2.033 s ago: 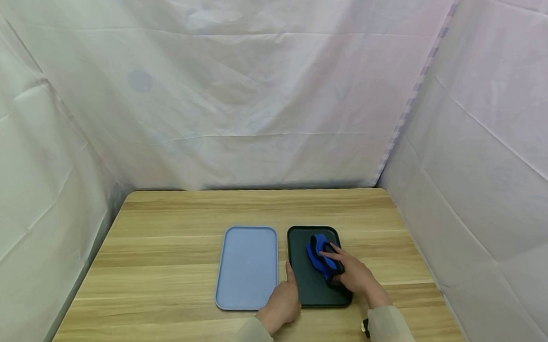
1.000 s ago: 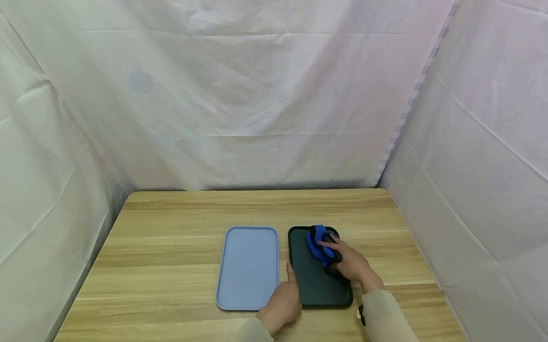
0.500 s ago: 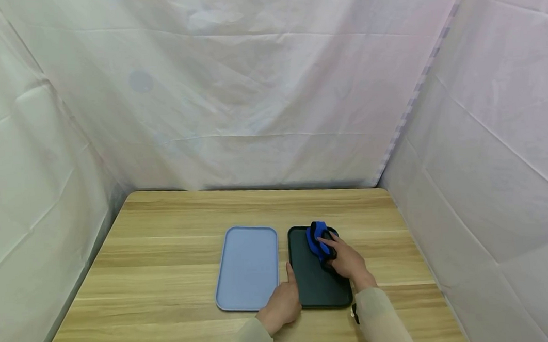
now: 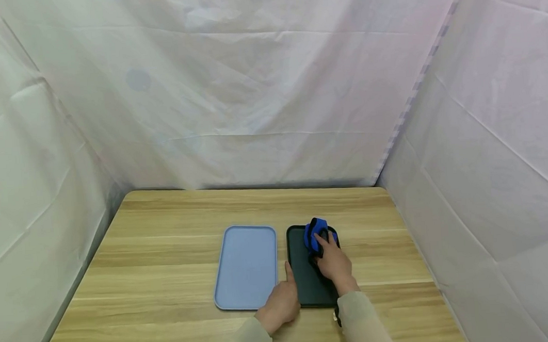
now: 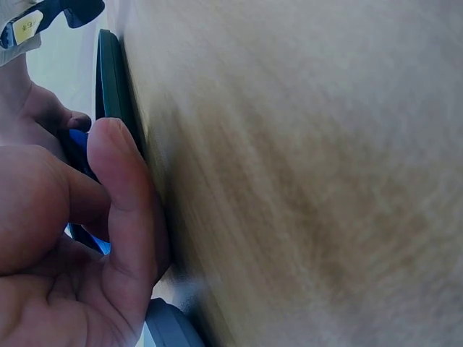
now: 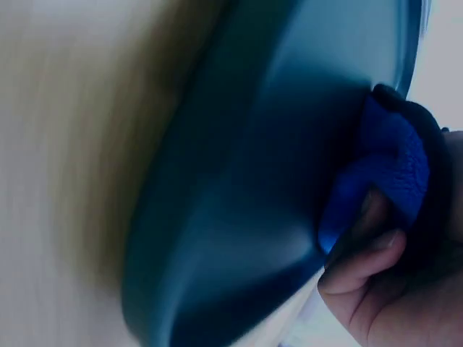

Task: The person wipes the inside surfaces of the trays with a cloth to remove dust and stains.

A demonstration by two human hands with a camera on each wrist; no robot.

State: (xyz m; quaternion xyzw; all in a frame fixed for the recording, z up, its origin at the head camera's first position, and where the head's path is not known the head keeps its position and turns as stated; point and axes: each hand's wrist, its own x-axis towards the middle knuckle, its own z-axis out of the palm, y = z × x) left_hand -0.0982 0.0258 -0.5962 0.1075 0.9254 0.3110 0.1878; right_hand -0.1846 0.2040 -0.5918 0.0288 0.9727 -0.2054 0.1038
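Note:
A dark green tray (image 4: pixel 310 283) lies on the wooden table beside a light blue tray (image 4: pixel 246 265). My right hand (image 4: pixel 334 263) holds a bunched blue cloth with black edging (image 4: pixel 315 228) against the green tray's far end. In the right wrist view, fingertips (image 6: pixel 376 253) curl around the cloth (image 6: pixel 391 159). At the green tray's near-left corner, my left hand (image 4: pixel 283 300) rests between the two trays. Its index finger points forward along the rim. Other fingers look bent in the left wrist view; whether they grip the rim is hidden.
Light wood tabletop (image 4: pixel 159 280) surrounds both trays. White fabric sheets stand at the back (image 4: pixel 251 89) and at both sides. A dark strap shows at my right cuff (image 4: pixel 338 315).
The right hand has pushed the blue cloth toward the green tray's far edge, then swung slightly left with its forearm. Left hand and both trays keep their places.

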